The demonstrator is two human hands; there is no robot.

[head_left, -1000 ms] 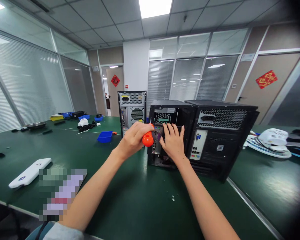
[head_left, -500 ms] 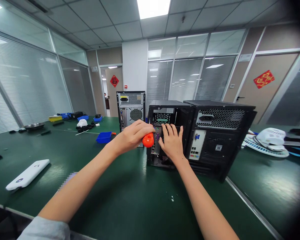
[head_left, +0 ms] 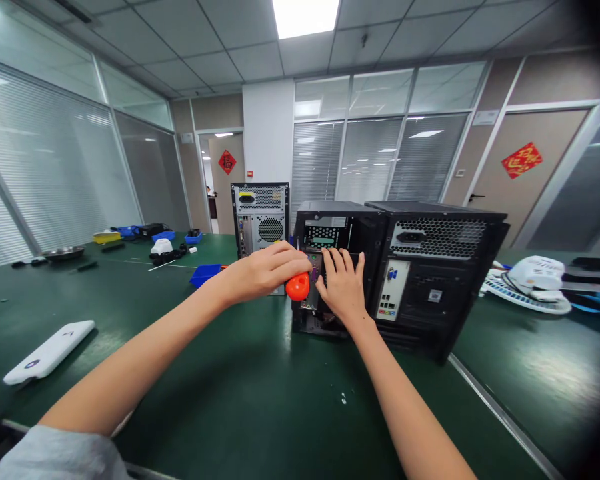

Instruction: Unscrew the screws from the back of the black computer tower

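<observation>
My left hand point(head_left: 273, 269) is closed around the orange handle of a screwdriver point(head_left: 298, 287). Its rounded butt faces me, and its tip is hidden. The handle lies close to the port strip on the back of a black computer case point(head_left: 325, 208). Flat against that same panel, my right hand point(head_left: 343, 283) has its fingers spread and pointing up, with nothing in its grasp. Beside this case on the right stands a second black computer case point(head_left: 423, 267). A third, silver-backed computer case point(head_left: 260, 207) is upright behind on the left.
On the green table lies a white oblong device point(head_left: 50, 353) at left. A blue tray point(head_left: 205, 275) sits behind my left forearm. Farther back are a metal dish point(head_left: 64, 254) and a yellow tray point(head_left: 107, 237). White appliance parts point(head_left: 535, 277) lie at the right.
My left forearm has lowered and swung left, and the orange handle sits slightly lower. My right hand stays on the panel. The view has shifted a little.
</observation>
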